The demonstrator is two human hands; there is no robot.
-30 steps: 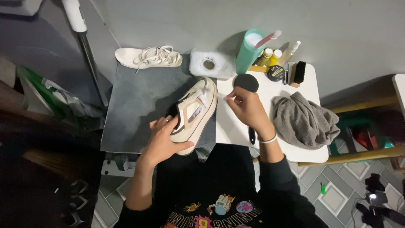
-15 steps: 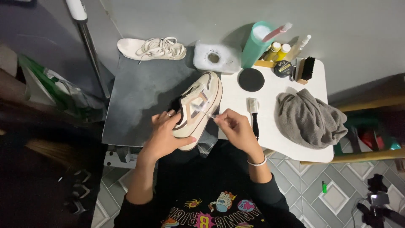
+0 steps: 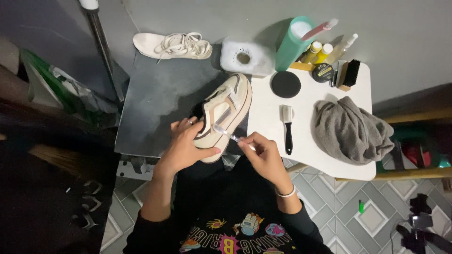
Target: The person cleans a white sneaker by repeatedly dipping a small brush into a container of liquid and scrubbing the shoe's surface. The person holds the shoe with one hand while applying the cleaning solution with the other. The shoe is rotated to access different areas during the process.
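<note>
- The left hand [image 3: 186, 146] is gripping the heel end of a cream sneaker [image 3: 225, 113] near the centre of the frame, with fingers curled around the shoe's side and the thumb lying along its sole edge.
- The sneaker is lying tilted, toe pointing toward the upper right, over the seam between a dark grey board [image 3: 160, 106] and a white table [image 3: 306, 141].
- The right hand [image 3: 263, 153] is closing its fingertips on a small clear-handled brush [image 3: 226, 133], whose tip is touching the sneaker's side panel.
- A white-headed brush with a black handle [image 3: 286, 128] is lying on the table just to the right of the sneaker, untouched by either hand.
- A black round pad [image 3: 286, 84] is resting above that brush, and a crumpled grey cloth [image 3: 351, 129] is occupying the right part of the table.
- A teal cylinder [image 3: 293, 44], small yellow bottles [image 3: 318, 51], a round black tin [image 3: 323, 72] and a black-bristled wooden brush [image 3: 348, 74] are standing grouped in the upper right of the table.
- A white block with a round hole [image 3: 246, 57] is sitting above the sneaker's toe.
- A pale insole with loose laces [image 3: 172, 45] is lying at the board's upper edge, in the upper left of the frame, well apart from both hands.
</note>
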